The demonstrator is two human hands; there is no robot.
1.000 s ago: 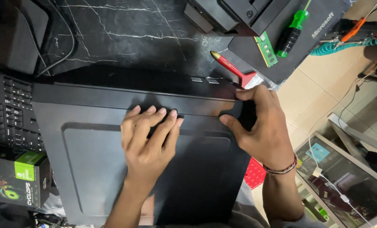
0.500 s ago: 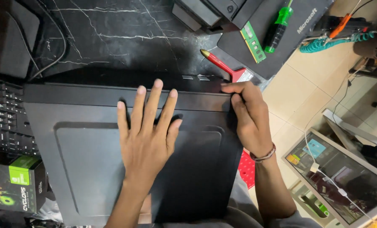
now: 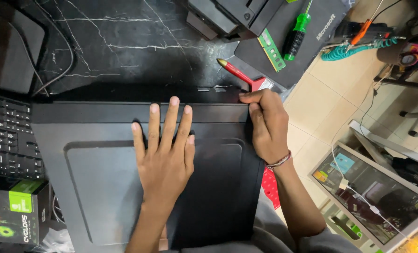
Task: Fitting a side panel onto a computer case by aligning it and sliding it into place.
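Observation:
A black metal side panel (image 3: 96, 187) of a computer case lies flat in front of me on a dark marble tabletop (image 3: 124, 42). My left hand (image 3: 164, 150) rests palm down on the panel's upper middle, fingers spread and straight. My right hand (image 3: 265, 124) grips the panel's far right corner, fingers curled over the edge, a beaded bracelet on the wrist. Just beyond that corner lies a red-handled tool (image 3: 239, 75).
A black keyboard (image 3: 7, 136) sits at the left, with a black and green box (image 3: 14, 218) below it. At the top right are a green-handled screwdriver (image 3: 295, 33), a green memory stick (image 3: 270, 49) on a dark pad, and a teal coiled cable (image 3: 354, 49). Tiled floor and a glass panel (image 3: 382, 197) lie right.
My left hand went from curled fingers to flat and spread on the panel. My right hand shifted its hold along the corner edge. The camera view moved slightly.

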